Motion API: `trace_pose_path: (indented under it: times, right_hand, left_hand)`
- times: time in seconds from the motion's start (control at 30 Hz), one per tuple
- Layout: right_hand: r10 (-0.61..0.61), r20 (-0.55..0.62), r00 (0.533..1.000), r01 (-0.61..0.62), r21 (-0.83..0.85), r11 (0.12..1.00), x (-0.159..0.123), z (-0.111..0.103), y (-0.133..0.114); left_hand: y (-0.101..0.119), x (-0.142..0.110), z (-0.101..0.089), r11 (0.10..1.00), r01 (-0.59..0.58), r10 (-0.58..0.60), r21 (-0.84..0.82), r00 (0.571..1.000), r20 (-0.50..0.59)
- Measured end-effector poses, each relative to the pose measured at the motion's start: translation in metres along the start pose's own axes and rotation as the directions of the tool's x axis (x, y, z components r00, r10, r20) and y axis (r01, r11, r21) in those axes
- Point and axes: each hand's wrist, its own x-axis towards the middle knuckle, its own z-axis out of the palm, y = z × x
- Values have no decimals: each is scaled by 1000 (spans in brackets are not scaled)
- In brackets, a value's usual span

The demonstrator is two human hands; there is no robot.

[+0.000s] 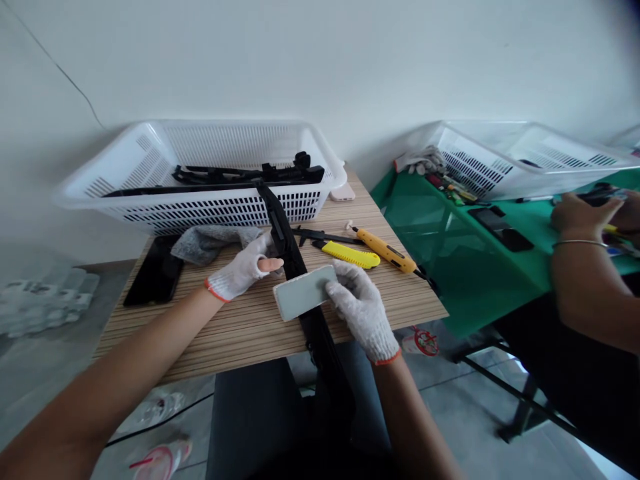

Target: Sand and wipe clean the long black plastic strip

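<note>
My left hand, in a white knit glove with the thumb tip bare, grips a long black plastic part that runs from the white basket across the wooden table toward my lap. My right hand, also gloved, holds a pale grey rectangular block pressed flat on that black part. The lower end of the part goes out of sight below the table edge.
A grey cloth and a black phone lie at the left. A yellow box cutter, a yellow-handled tool and a small black part lie to the right. Another person's hands work at a green table with a second basket.
</note>
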Motion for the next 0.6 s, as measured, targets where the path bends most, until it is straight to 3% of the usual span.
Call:
trace_pose_path:
  times: [0.13,0.27,0.4,0.53,0.6]
  right_hand:
    - [-50,-66,997,49,-11,999,-2,-1,0]
    - [-14,119,993,18,-33,999,-4,-2,-1]
    - [4,-31,1000,-5,-41,999,-3,0,-3]
    - [6,16,1000,-5,-56,998,0,3,-1]
    - [-21,-66,998,18,-41,999,1,4,1]
  left_hand:
    - [0,0,-1,999,8,-9,49,1000,19]
    - [-1,0,-2,997,12,-14,78,1000,23]
    - [-2,2,-3,995,24,-29,95,998,50]
    - [-1,3,-3,997,25,-31,78,996,82]
    - [-1,4,-2,998,21,-26,64,995,92]
